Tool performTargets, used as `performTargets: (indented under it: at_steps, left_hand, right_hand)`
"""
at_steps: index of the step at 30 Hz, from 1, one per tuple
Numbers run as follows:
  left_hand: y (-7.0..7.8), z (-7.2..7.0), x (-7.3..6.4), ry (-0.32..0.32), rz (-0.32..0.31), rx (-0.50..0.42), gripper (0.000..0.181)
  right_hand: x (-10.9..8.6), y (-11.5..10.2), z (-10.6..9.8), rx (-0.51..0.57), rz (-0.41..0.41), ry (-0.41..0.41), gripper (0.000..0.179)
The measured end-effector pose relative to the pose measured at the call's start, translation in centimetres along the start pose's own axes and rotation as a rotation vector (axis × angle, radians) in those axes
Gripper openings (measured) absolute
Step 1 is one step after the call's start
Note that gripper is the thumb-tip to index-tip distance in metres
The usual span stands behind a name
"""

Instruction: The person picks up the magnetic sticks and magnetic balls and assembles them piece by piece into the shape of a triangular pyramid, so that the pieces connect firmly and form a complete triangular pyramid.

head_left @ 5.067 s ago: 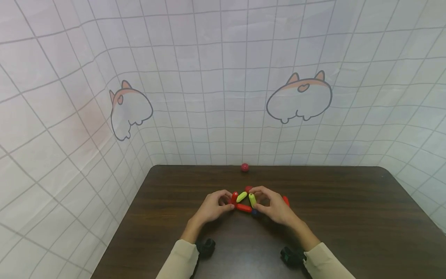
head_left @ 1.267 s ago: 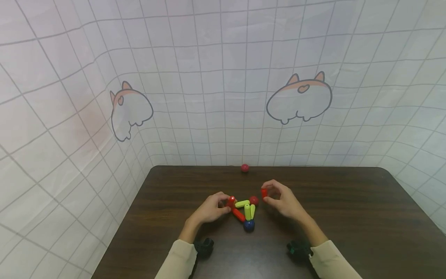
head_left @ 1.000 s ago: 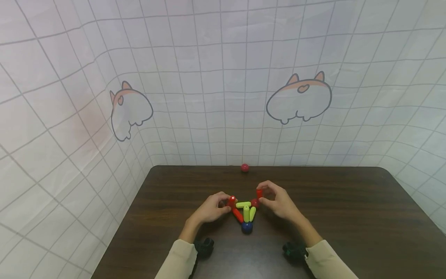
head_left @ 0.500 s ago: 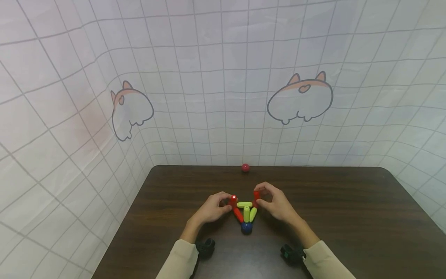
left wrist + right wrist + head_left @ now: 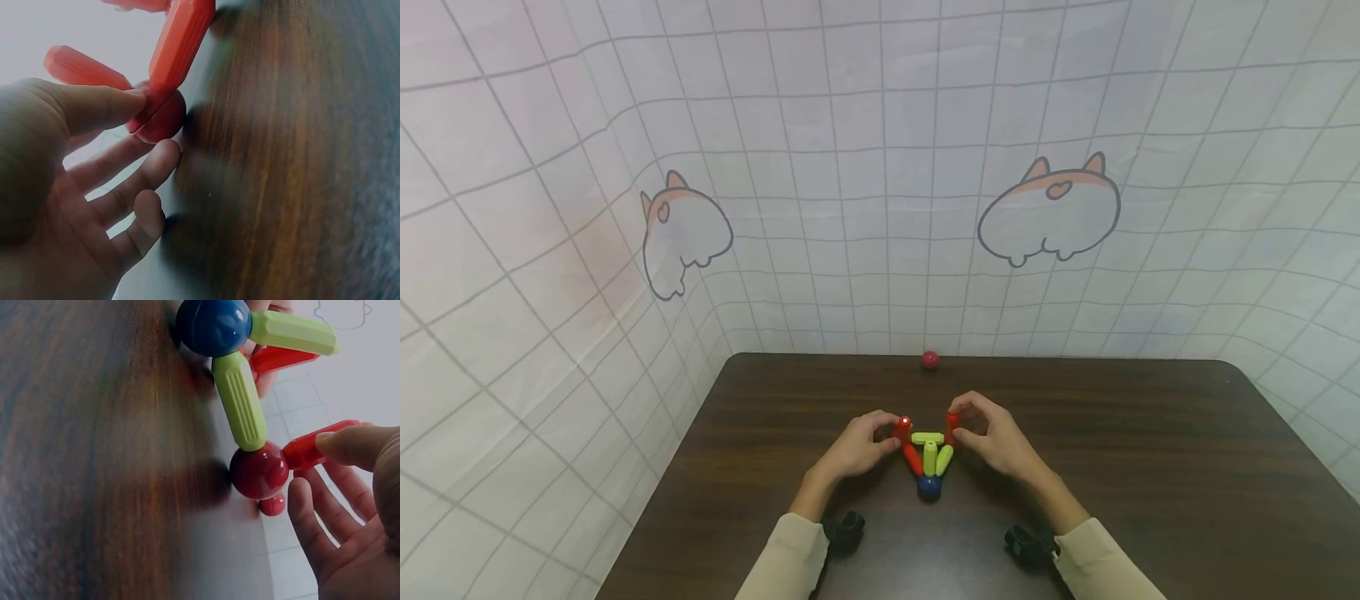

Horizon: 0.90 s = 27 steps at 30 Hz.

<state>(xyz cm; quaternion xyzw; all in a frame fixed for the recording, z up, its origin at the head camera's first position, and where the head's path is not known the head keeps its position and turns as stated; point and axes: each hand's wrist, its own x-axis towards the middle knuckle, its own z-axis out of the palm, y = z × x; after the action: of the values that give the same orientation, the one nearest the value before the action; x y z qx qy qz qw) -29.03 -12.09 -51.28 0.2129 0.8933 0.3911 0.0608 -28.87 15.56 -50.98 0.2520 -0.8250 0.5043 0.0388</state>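
A triangle of magnetic rods and balls lies on the table, with a blue ball [image 5: 929, 488] at its near corner. My left hand [image 5: 859, 448] pinches the red ball [image 5: 169, 119] at the left corner, from which a red rod [image 5: 905, 427] stands up. With thumb and fingers, my right hand [image 5: 996, 437] pinches another red rod [image 5: 306, 449], its lower end at the right corner's red ball [image 5: 259, 470]. A red rod [image 5: 913, 460] and two yellow-green rods form the sides; a third yellow-green rod [image 5: 930, 458] rises from the blue ball.
A loose red ball [image 5: 930, 360] sits at the table's far edge, before a white grid-patterned curtain [image 5: 850, 208]. Dark wrist devices [image 5: 1028, 546] are on both wrists. Brown tabletop [image 5: 1150, 467] extends to either side.
My right hand left the yellow-green rod, took a red rod and brought it leftward onto the right corner's red ball. The triangle turned, its blue ball now nearer me. My left hand stayed.
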Motion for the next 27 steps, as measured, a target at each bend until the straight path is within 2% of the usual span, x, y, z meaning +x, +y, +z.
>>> performTargets:
  at_steps: [5,10,14,18,24,27]
  left_hand:
    - [0.03,0.11,0.11,0.019,0.006,0.014,0.029]
    - [-0.03,0.21,0.23,0.046,-0.003,0.018,0.029]
    - [0.12,0.22,0.22,0.062,-0.026,-0.007,0.029]
    - [0.19,0.14,0.18,0.081,-0.036,-0.040,0.029]
    - [0.03,-0.23,0.08,0.092,-0.012,-0.119,0.023]
    - [-0.08,-0.24,0.16,0.096,0.001,-0.125,0.021]
  right_hand:
    - [0.03,0.03,-0.08,0.028,-0.009,-0.001,0.035]
    - [0.05,-0.02,-0.23,0.039,0.028,-0.019,0.036]
    - [0.01,0.15,-0.41,-0.010,0.076,-0.060,0.026]
    - [-0.03,0.34,-0.49,-0.043,0.109,-0.091,0.026]
    - [-0.13,0.38,-0.41,-0.072,0.108,-0.093,0.029]
    - [-0.16,0.37,-0.29,-0.085,0.093,-0.090,0.030]
